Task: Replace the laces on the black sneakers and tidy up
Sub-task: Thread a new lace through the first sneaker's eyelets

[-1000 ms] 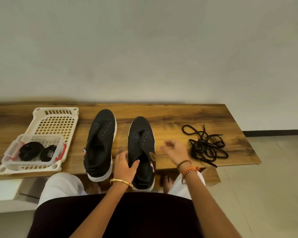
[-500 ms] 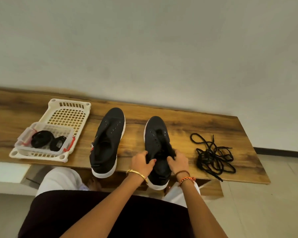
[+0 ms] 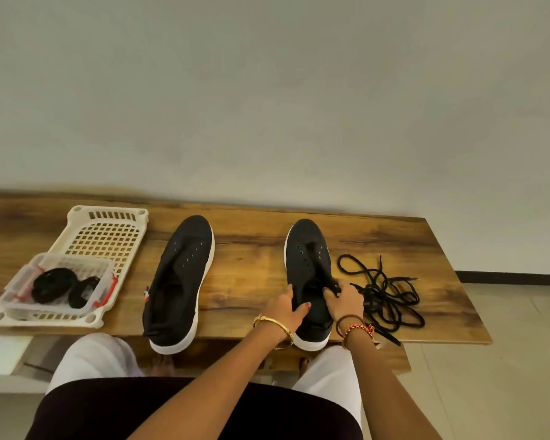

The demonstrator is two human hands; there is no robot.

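Heel and rear opening of the right sneaker, lower centre of the frame, covered by the left hand and right hand. Fingertips of both hands tucked out of sight inside the shoe. Contents of the clear container at lower left too blurred to identify: 2 dark round shapes only. Wooden bench cut off by the left edge. Near ends of the loose black laces hidden behind the right wrist.

Bare bench between the sneakers
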